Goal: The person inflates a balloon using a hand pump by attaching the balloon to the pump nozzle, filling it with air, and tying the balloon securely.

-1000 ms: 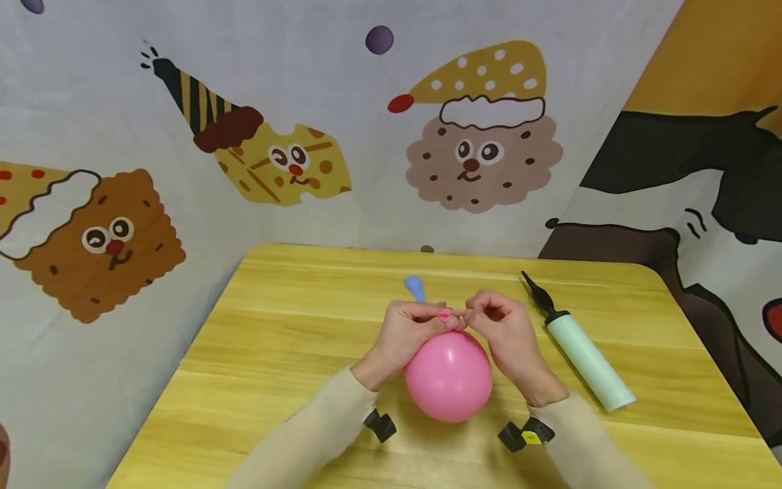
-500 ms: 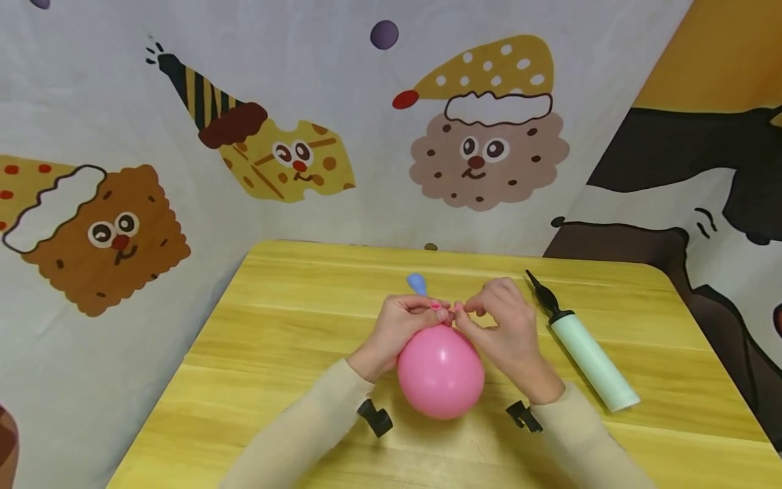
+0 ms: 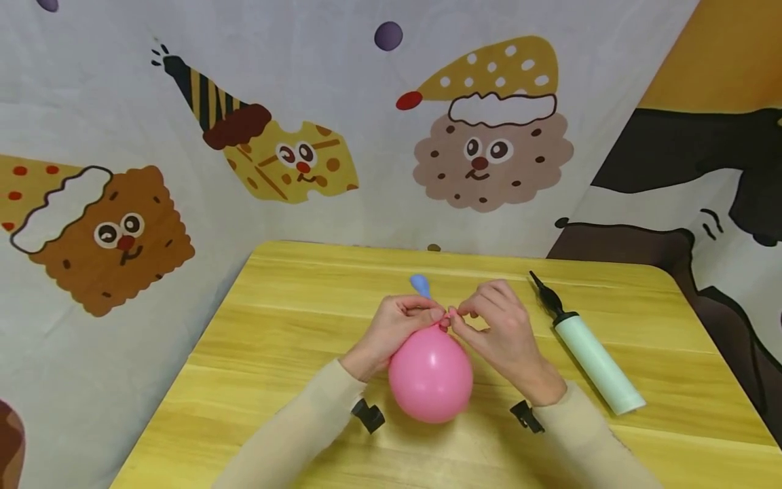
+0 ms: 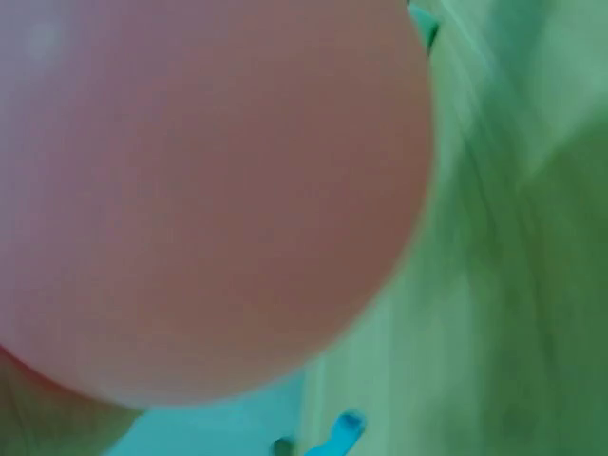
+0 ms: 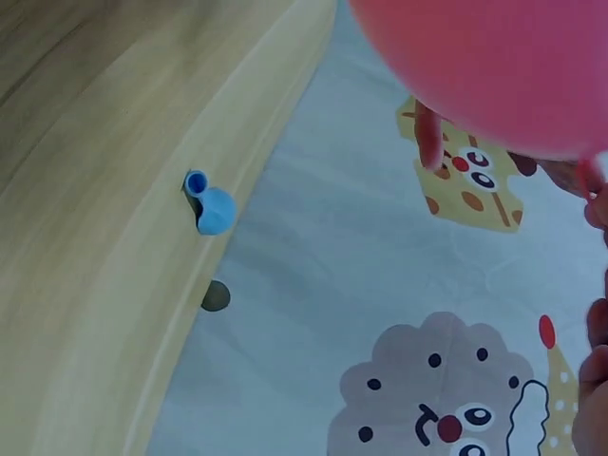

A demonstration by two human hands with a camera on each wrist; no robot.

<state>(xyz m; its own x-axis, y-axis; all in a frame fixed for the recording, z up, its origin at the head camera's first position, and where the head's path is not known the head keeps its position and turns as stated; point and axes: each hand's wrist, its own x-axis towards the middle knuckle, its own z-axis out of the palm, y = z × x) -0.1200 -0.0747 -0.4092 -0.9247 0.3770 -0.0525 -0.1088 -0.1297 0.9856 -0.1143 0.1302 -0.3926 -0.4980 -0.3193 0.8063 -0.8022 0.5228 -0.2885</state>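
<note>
A round, inflated pink balloon (image 3: 430, 377) hangs neck-up between both hands in the head view. My left hand (image 3: 387, 331) pinches its neck between thumb and fingers. On the other side my right hand (image 3: 501, 329) pinches the pink neck end with thumb and forefinger. The balloon (image 4: 209, 190) fills most of the left wrist view and hides the left fingertips there. In the right wrist view the balloon (image 5: 513, 66) covers the upper right, with right-hand fingers (image 5: 594, 380) at the edge. Whether the neck is knotted is too small to tell.
An uninflated blue balloon (image 3: 420, 284) lies on the wooden table (image 3: 293, 339) just beyond the left hand. To the right of the right hand lies a pale green hand pump (image 3: 599, 363) with a black nozzle. A cartoon-printed cloth (image 3: 379, 224) hangs behind the table.
The pink balloon and the left hand have shifted slightly left. My right hand's fingers have moved left with the neck end, and more of the pink neck shows between the hands.
</note>
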